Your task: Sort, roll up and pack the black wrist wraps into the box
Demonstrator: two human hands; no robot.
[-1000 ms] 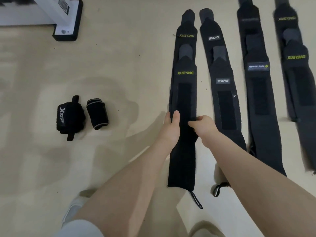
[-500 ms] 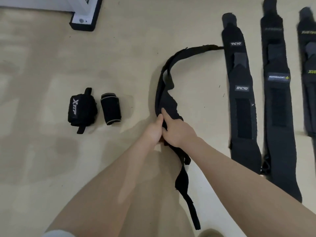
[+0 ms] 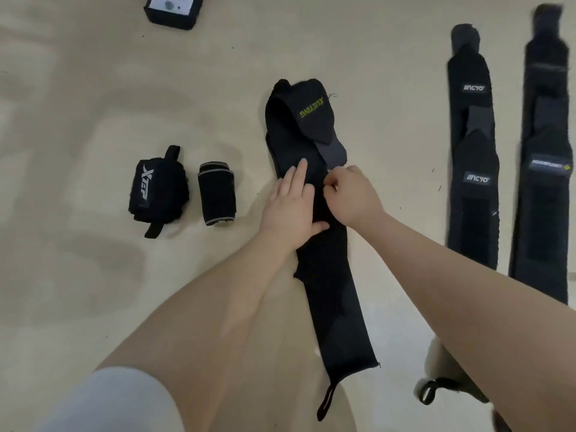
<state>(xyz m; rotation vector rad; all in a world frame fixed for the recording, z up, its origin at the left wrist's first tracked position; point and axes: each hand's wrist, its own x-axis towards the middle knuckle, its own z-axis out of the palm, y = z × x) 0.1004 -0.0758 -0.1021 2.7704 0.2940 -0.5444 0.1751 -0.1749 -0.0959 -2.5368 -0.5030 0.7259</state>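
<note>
Wrist wrap (image 3: 330, 291), long black fabric folded at top: left hand (image 3: 291, 207) presses flat, right hand (image 3: 353, 196) pinches its edge.

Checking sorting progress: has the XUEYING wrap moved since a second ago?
Yes. The XUEYING wrap moved left, away from the IINCYO wrap, toward the rolled wraps, and its top is folded over.

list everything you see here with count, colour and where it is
XUEYING wrap: 1, black, yellow lettering, centre floor, top end folded back
flat wraps: 2, black, right side, lying side by side
rolled wraps: 2, black, left of centre
box: 1, black, top edge
loop: 1, black, lower right
floor: beige
left hand: 1, flat on the XUEYING wrap
right hand: 1, fingers curled at the wrap's right edge
</note>
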